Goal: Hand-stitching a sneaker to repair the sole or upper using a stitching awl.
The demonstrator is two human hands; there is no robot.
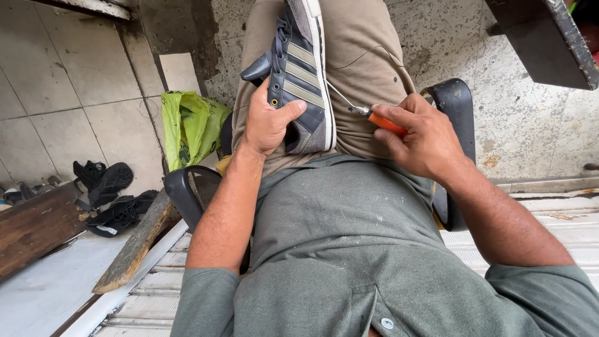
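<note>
The stitching of the sole looks to be mid-way — a dark sneaker (301, 75) with tan stripes lies on the person's lap, sole edge turned right. The left hand (269, 122) clamps its upper, thumb across the side. The right hand (419, 134) pinches an orange-handled awl (379, 120), thread (340, 97) running to the white sole. Next, probably — a steady pull.

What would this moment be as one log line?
left hand: holds sneaker on lap | right hand: grips orange-handled awl at sole | thread: loops over thigh
</note>
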